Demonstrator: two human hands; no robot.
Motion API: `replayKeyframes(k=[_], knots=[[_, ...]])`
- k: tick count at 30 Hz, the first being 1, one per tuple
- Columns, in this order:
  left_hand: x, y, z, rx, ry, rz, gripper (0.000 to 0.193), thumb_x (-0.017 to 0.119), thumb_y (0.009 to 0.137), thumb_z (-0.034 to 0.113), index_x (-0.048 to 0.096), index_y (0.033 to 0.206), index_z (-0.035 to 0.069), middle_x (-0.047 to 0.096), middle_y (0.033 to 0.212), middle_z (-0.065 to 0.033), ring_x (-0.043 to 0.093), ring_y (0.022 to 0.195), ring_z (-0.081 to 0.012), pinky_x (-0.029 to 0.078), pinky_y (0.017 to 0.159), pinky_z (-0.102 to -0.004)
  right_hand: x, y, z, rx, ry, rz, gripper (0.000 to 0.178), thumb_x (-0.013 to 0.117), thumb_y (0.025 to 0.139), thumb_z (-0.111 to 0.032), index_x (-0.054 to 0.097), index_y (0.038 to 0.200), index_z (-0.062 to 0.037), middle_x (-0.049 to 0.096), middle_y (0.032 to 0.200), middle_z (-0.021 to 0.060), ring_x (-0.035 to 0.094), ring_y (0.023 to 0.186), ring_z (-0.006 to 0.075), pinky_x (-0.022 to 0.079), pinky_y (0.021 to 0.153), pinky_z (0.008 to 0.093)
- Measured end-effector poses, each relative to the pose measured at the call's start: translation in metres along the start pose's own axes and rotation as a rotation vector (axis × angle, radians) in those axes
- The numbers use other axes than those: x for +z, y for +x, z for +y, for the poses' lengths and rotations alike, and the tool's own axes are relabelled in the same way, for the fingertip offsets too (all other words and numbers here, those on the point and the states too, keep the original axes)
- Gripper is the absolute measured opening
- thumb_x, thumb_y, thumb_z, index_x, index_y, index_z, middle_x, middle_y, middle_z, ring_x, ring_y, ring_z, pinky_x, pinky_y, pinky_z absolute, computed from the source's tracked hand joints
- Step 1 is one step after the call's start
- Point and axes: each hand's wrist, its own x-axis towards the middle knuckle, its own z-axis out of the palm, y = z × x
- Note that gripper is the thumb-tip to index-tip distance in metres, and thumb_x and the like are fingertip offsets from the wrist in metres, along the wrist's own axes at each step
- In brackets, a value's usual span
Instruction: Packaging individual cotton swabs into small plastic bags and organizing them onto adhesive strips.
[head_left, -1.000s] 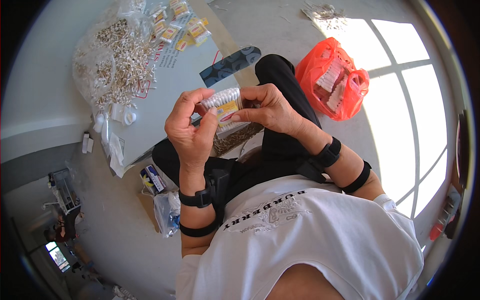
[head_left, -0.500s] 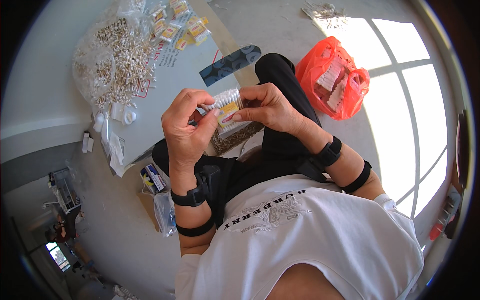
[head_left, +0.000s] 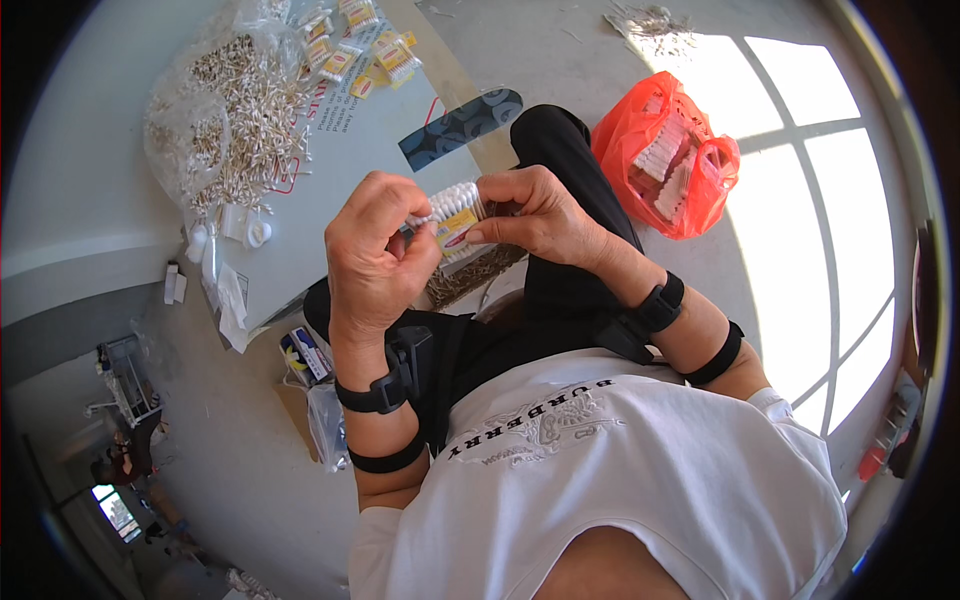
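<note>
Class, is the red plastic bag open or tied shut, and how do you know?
Open: the red plastic bag gapes at the top, untied, showing white cotton swabs inside.

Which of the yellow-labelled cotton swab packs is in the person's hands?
The pack between the left hand and right hand; the other packs lie beyond, on the grey printed surface.

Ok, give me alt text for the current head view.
A person's left hand and right hand pinch a yellow-labelled pack of cotton swabs, seen from above. At upper left, loose cotton swabs lie in and around a clear plastic bag; at upper right, a red plastic bag holds what look like swab bundles.
</note>
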Motion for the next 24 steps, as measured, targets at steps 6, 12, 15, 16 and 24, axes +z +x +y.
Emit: replayKeyframes(k=[6, 12, 15, 16, 24], knots=[[-0.0020, 0.0028, 0.0021, 0.020, 0.022, -0.043, 0.021, 0.062, 0.066, -0.011, 0.055, 0.080, 0.003, 0.056, 0.082, -0.0036, 0.048, 0.056, -0.0094, 0.037, 0.046, -0.0229, -0.0003, -0.0002, 0.0026, 0.004, 0.012, -0.005, 0.019, 0.076, 0.082, -0.009, 0.065, 0.092, 0.0036, 0.060, 0.073, 0.0016, 0.049, 0.071, 0.0052, 0.045, 0.066, 0.0264], [0.0010, 0.0025, 0.0005, 0.055, 0.024, -0.030, 0.020, 0.062, 0.067, -0.012, 0.053, 0.078, 0.003, 0.053, 0.080, -0.0038, 0.050, 0.056, -0.0106, 0.040, 0.046, -0.0238, 0.0005, -0.0005, -0.0024, -0.001, 0.032, -0.011, 0.018, 0.075, 0.083, -0.007, 0.066, 0.094, 0.0036, 0.059, 0.073, 0.0016, 0.050, 0.073, 0.0053, 0.045, 0.068, 0.0263], [0.0016, 0.0029, 0.0013, 0.074, 0.012, -0.036, 0.021, 0.063, 0.067, -0.012, 0.053, 0.078, 0.002, 0.053, 0.080, -0.0043, 0.050, 0.057, -0.0114, 0.041, 0.047, -0.0236, -0.0007, -0.0006, 0.0002, -0.007, 0.016, -0.018, 0.018, 0.074, 0.083, -0.007, 0.066, 0.094, 0.0037, 0.060, 0.075, 0.0018, 0.050, 0.074, 0.0052, 0.045, 0.069, 0.0262], [0.0012, 0.0030, 0.0021, 0.074, 0.012, -0.036, 0.021, 0.063, 0.067, -0.012, 0.053, 0.078, 0.002, 0.053, 0.080, -0.0043, 0.050, 0.057, -0.0114, 0.041, 0.047, -0.0236, -0.0014, -0.0009, -0.0004, -0.007, 0.016, -0.018, 0.018, 0.074, 0.083, -0.007, 0.066, 0.094, 0.0037, 0.060, 0.075, 0.0018, 0.050, 0.074, 0.0052, 0.045, 0.069, 0.0262], [0.0011, 0.0019, 0.0037, 0.125, 0.027, -0.033, 0.024, 0.062, 0.066, -0.012, 0.054, 0.081, 0.003, 0.055, 0.082, -0.0050, 0.052, 0.059, -0.0128, 0.043, 0.049, -0.0241, -0.0060, -0.0006, 0.0031, -0.160, -0.142, 0.045, 0.022, 0.075, 0.081, -0.006, 0.067, 0.100, 0.0007, 0.061, 0.081, 0.0012, 0.050, 0.076, 0.0076, 0.043, 0.069, 0.0252]])
